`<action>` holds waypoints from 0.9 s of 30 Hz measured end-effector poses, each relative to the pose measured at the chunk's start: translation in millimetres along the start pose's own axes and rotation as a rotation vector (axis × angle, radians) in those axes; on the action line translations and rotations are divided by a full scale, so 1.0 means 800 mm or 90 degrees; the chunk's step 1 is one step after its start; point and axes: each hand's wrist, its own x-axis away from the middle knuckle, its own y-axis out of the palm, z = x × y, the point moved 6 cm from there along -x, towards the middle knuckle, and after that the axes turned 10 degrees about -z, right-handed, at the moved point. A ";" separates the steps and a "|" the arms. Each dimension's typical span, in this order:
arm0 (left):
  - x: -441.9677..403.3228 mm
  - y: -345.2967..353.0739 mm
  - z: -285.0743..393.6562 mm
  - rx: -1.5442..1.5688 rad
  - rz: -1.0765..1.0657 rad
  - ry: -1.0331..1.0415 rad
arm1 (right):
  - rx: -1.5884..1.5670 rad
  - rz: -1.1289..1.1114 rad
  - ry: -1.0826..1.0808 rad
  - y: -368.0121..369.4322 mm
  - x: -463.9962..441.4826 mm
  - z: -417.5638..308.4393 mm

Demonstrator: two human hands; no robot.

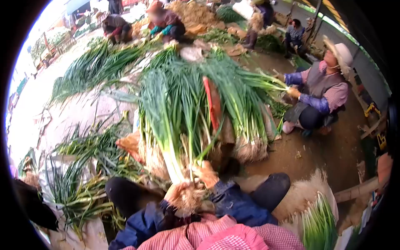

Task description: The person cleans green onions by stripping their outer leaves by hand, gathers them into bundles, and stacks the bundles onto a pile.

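Observation:
Close to my body, my left hand (175,193) is closed around the white lower ends of a few long green onions (168,155). Their shaggy roots (191,198) hang over and beside it, hiding some of the fingers. My right hand (207,174), a little blurred, is closed at the base of a green onion stalk (191,152) just right of that bunch. Both hands look tan, perhaps gloved. Beyond them lies a big pile of green onions (183,89), leaves pointing away and roots toward me. A red strip (211,104) shows between two parts of the pile.
Loose leaves (89,166) litter the ground at my left. Trimmed green onions (318,225) lie at my lower right. A person in a straw hat (327,89) squats at the right, holding green onions. Other people (166,25) crouch at the back near more piles (96,64).

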 end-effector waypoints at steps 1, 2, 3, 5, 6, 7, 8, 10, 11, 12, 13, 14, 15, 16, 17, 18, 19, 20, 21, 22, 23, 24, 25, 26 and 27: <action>-0.003 0.000 -0.010 0.028 -0.050 -0.038 | 0.038 -0.013 -0.001 0.023 0.005 -0.033; 0.001 0.002 -0.006 0.016 0.009 -0.030 | 0.168 -0.002 -0.075 0.007 -0.011 -0.016; 0.006 0.004 -0.003 0.005 0.066 -0.025 | 0.156 0.055 -0.108 -0.010 -0.014 -0.021; 0.039 0.045 0.030 0.020 -0.012 0.175 | 0.039 0.190 -0.135 -0.049 -0.008 -0.052; 0.044 0.043 0.043 0.087 -0.193 0.224 | -0.070 0.271 -0.142 -0.070 0.000 -0.079; 0.051 0.048 0.054 0.114 -0.241 0.283 | -0.138 0.326 -0.152 -0.103 0.009 -0.089; 0.059 0.052 0.065 0.144 -0.294 0.340 | -0.124 0.365 -0.133 -0.141 -0.003 -0.074; 0.056 0.034 0.082 0.139 -0.201 0.377 | 0.019 0.399 -0.197 -0.147 -0.027 -0.083; 0.048 0.035 0.077 0.125 -0.119 0.413 | 0.029 0.350 -0.178 -0.161 -0.060 -0.049; 0.031 0.030 0.064 0.180 -0.130 0.305 | 0.182 0.284 -0.076 -0.156 -0.090 -0.032; 0.014 0.015 0.050 0.233 -0.139 0.196 | 0.332 0.214 0.024 -0.144 -0.115 -0.020; -0.002 -0.019 0.040 0.178 -0.127 0.176 | 0.484 0.207 0.123 -0.125 -0.129 -0.025; -0.010 -0.021 0.032 0.124 -0.115 0.153 | 0.635 0.197 0.225 -0.110 -0.138 -0.028; -0.007 -0.027 0.016 0.170 -0.078 0.123 | 0.757 0.176 0.240 -0.104 -0.147 -0.025; -0.003 -0.024 0.016 0.160 -0.134 0.139 | 0.747 0.236 0.187 -0.115 -0.155 -0.016; 0.003 -0.025 0.026 0.125 -0.124 0.170 | 0.736 0.295 0.132 -0.122 -0.160 -0.011; 0.011 -0.028 0.034 0.098 -0.114 0.202 | 0.652 0.328 0.100 -0.141 -0.158 -0.001; 0.021 -0.019 0.042 0.128 -0.101 0.232 | 0.521 0.312 0.036 -0.150 -0.138 -0.009; 0.027 -0.014 0.050 0.182 -0.098 0.244 | 0.387 0.301 -0.016 -0.161 -0.109 -0.015; 0.027 -0.021 0.055 0.186 -0.126 0.247 | 0.366 0.291 -0.139 -0.176 -0.083 -0.011; 0.025 -0.027 0.059 0.184 -0.160 0.252 | 0.284 0.273 -0.027 -0.192 -0.058 0.016; 0.024 -0.037 0.058 0.177 -0.103 0.259 | 0.240 0.254 0.068 -0.179 -0.037 0.031; 0.022 -0.046 0.057 0.164 -0.050 0.266 | 0.194 0.236 0.155 -0.160 -0.023 0.046; 0.020 -0.051 0.053 0.160 -0.023 0.251 | 0.181 0.187 0.241 -0.139 -0.021 0.075; 0.018 -0.049 0.048 0.163 0.029 0.255 | 0.165 0.134 0.328 -0.121 -0.017 0.116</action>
